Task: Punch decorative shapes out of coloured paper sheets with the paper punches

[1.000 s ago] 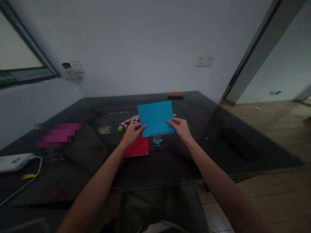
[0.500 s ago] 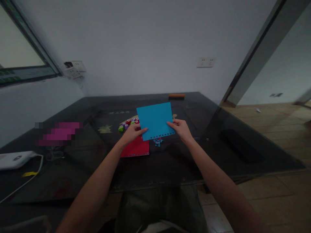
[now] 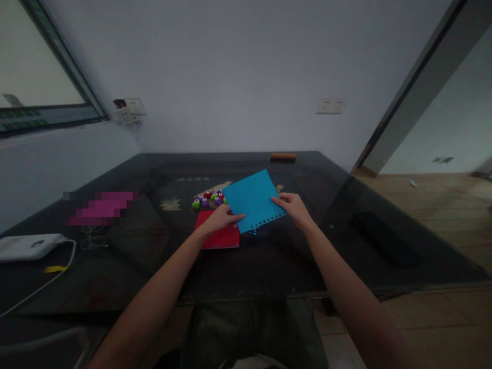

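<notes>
Dark glass-topped table (image 3: 269, 266) against pale wall; window at upper left, wooden floor at right.

Blue sheet (image 3: 252, 200): square paper or card, row of small punched holes along near edge; held above table centre, tilted, right corner raised, over far edge of red sheet.

Left hand (image 3: 222, 219): closed on near-left corner of blue sheet, thumb on top, fingers beneath.

Right hand (image 3: 294, 206): closed on right edge of blue sheet, thumb on top, fingers curled behind.

Red sheet (image 3: 219, 236): flat on table, directly below left hand, partly covered by it and by blue sheet; row of holes along near edge.

Small coloured objects (image 3: 209, 199): cluster in red, purple and green, rounded, white dots on top; on table just beyond red sheet, beside left edge of blue sheet. Exact kind not discernible.

Small blue scraps (image 3: 254, 231): on table just under near edge of blue sheet, mostly hidden.

White device (image 3: 28, 246): far left of table, white cable (image 3: 49, 284) running from it toward near edge; yellow tag (image 3: 55, 268) beside cable.

Orange-brown block (image 3: 283, 156): far edge of table, well apart from both hands.

Wall sockets (image 3: 330, 106): above table, right of centre; second socket group (image 3: 128, 110) near window corner.

Blurred magenta patch (image 3: 100, 208): left part of table, contents not discernible.
</notes>
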The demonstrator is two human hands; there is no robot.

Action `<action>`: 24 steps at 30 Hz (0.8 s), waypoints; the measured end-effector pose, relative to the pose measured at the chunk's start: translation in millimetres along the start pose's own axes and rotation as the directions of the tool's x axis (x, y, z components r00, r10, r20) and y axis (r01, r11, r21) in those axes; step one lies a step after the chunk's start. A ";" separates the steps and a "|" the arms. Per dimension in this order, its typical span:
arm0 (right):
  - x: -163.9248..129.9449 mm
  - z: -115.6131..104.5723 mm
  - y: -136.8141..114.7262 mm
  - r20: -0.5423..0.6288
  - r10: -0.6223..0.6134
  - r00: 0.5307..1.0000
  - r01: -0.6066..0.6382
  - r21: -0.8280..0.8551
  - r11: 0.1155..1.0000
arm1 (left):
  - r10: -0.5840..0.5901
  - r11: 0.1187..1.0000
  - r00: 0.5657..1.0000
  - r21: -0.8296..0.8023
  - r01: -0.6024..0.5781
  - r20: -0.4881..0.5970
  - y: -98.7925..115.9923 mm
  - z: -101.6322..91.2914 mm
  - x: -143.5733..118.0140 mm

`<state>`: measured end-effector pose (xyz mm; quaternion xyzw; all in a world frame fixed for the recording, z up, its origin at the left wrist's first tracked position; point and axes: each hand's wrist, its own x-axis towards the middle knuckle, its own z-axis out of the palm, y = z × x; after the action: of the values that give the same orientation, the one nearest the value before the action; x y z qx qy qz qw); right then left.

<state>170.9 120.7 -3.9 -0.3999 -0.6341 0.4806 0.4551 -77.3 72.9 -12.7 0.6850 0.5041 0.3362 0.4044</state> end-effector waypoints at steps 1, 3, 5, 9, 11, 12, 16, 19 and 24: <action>0.7 -1.8 0.6 0.001 0.001 1.000 -0.001 -0.015 1.000 | 0.002 1.000 1.000 -0.022 -0.002 0.012 0.3 1.7 -0.3; 2.5 -4.5 2.2 -0.030 0.001 1.000 -0.002 -0.036 0.999 | 0.007 0.998 1.000 -0.055 -0.006 0.026 0.8 3.5 -1.0; 4.5 -5.9 4.5 -0.092 -0.002 0.996 -0.002 -0.046 0.999 | 0.008 0.998 1.000 -0.059 -0.007 0.022 0.5 3.4 -1.2; 7.7 -5.4 10.0 -0.156 0.041 0.987 -0.039 0.021 0.999 | 0.006 0.997 1.000 -0.076 -0.008 -0.029 -1.0 -1.9 0.5; 8.5 -2.7 12.8 -0.099 0.075 0.992 -0.069 0.066 0.995 | -0.003 0.993 0.997 -0.116 -0.007 -0.082 -0.7 -7.9 1.5; 8.9 -0.5 13.9 -0.066 0.086 0.994 -0.081 0.076 0.994 | -0.014 0.990 0.993 -0.140 -0.003 -0.120 -0.5 -11.9 1.9; 12.5 14.8 16.1 0.022 0.092 0.996 -0.093 0.051 0.994 | -0.080 0.961 0.944 -0.277 -0.013 -0.321 -3.8 -32.5 2.9; 20.5 30.7 15.6 0.096 0.058 0.994 -0.058 -0.001 0.998 | -0.154 0.914 0.865 -0.401 -0.058 -0.477 -13.7 -48.2 3.7; 43.0 57.6 19.2 0.174 -0.002 0.985 0.022 -0.114 0.993 | -0.238 0.890 0.760 -0.449 -0.080 -0.605 -30.3 -65.5 4.5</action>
<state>105.5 151.4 -21.4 -0.3784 -0.7005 0.4731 0.3772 -145.7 96.3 -10.2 0.3921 0.5496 0.6399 0.3669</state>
